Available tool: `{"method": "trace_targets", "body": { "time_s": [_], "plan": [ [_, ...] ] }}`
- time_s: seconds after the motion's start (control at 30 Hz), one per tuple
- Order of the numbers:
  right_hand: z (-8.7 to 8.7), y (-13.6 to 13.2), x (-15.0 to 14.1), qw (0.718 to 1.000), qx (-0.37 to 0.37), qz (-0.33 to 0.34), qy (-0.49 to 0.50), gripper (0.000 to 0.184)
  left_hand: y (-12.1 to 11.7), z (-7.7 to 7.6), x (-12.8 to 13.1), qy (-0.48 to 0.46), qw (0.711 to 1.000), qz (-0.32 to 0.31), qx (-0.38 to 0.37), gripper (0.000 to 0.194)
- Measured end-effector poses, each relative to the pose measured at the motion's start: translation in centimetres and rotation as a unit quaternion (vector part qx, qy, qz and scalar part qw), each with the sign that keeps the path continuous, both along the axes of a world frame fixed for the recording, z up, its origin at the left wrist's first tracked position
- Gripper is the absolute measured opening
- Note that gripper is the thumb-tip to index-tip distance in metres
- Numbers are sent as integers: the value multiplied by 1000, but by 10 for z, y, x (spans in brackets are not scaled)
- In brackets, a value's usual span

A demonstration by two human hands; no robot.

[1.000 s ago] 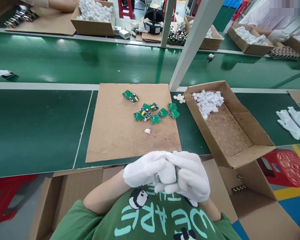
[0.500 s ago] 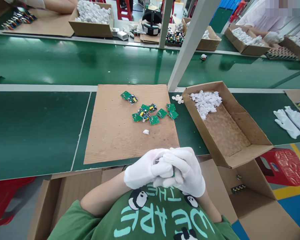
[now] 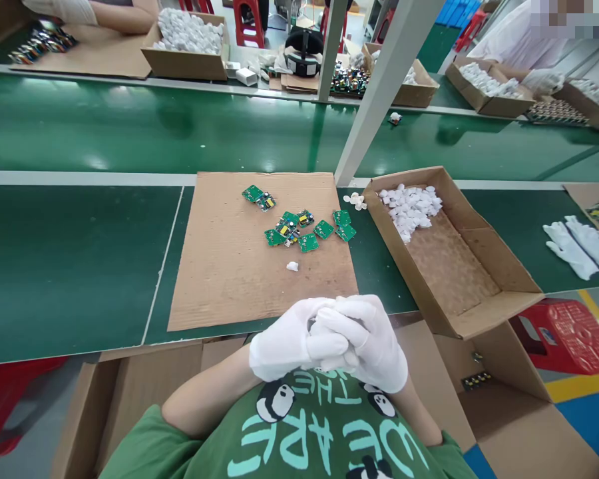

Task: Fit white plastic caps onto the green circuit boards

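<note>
Your gloved left hand [image 3: 292,342] and gloved right hand [image 3: 367,339] are drawn together at the near edge of the table, fingers folded over one another. Whether they grasp something or are only clenched against each other cannot be told, because the fingers hide the space between your palms.

Just beyond your hands lies the cardboard sheet [image 3: 229,279], flat on the green table [image 3: 74,266]. On it, a small white piece [image 3: 292,266] sits alone, nearest to your fingers. Farther back are the green circuit boards [image 3: 308,243]: some overlap in the middle, two touch at the far side, and two more lie at the right edge of the sheet.

To the right of the sheet, a few pale discs [image 3: 358,201] rest beside the open cardboard box [image 3: 454,273], whose far left corner holds a heap of white parts [image 3: 412,206]. Farther right lies a pair of white gloves [image 3: 572,249].

Past the table runs the green belt [image 3: 154,133], carrying a small board with a white part [image 3: 395,118] at the far right. Across it, a co-worker's gloved hand [image 3: 542,81] is at the far right, near more boxes.
</note>
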State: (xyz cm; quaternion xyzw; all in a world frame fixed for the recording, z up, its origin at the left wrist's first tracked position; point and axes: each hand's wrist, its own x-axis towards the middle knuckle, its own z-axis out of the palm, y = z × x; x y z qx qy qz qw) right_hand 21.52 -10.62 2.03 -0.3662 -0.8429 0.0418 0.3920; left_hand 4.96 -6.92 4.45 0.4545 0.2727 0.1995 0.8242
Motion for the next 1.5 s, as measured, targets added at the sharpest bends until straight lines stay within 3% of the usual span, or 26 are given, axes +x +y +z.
{"method": "trace_targets", "body": {
  "time_s": [0.1, 0.17, 0.27, 0.37, 0.43, 0.57, 0.73, 0.87, 0.97, 1.03, 1.1, 1.2, 1.27, 1.37, 1.5],
  "plan": [
    [0, 0, -2, 1000, -4, -10, 7, 53, 2, -3, -4, -13, 1000, -24, -1, 13],
    [1, 1, -3, 999, -32, -7, 24, 55, 4, -6, -10, -84, 993, -49, -69, 30],
    [6, 1, -7, 995, -73, -9, 72, 53, 6, -12, -19, -194, 957, -59, -210, 60],
    [9, 2, -10, 990, -116, -10, 83, 43, 6, -15, -22, -212, 933, -60, -283, 61],
    [9, 1, -12, 983, -147, -22, 104, 44, 6, -15, -21, -210, 931, -56, -294, 55],
    [8, 3, -14, 966, -188, -48, 171, 65, 6, -11, -15, -212, 925, -29, -315, 47],
    [12, 8, -11, 983, -151, -10, 108, 38, 10, -8, -14, -198, 924, -16, -327, 59],
    [14, 17, -7, 992, -113, -3, 54, 49, 16, -19, -16, -181, 949, 25, -258, 67],
    [16, 51, -9, 996, -84, -4, -1, 43, 26, -35, -22, -147, 968, 103, -175, 66],
    [22, 94, -17, 989, -133, -27, -54, 31, 32, -43, -30, -93, 969, 200, -109, 61],
    [29, 149, -29, 957, -243, -85, -135, 28, 33, -49, -41, -43, 959, 273, -69, 62],
    [41, 226, -46, 939, -266, -157, -154, 28, 27, -56, -61, -14, 954, 300, 6, 65],
    [43, 260, -51, 924, -287, -195, -160, 31, 24, -63, -75, 25, 946, 322, 23, 63],
    [40, 281, -55, 908, -322, -205, -173, 33, 27, -78, -96, 76, 936, 345, -7, 63],
    [38, 266, -39, 914, -325, -177, -169, 34, 38, -99, -109, 130, 933, 334, -20, 68]
  ]
}}
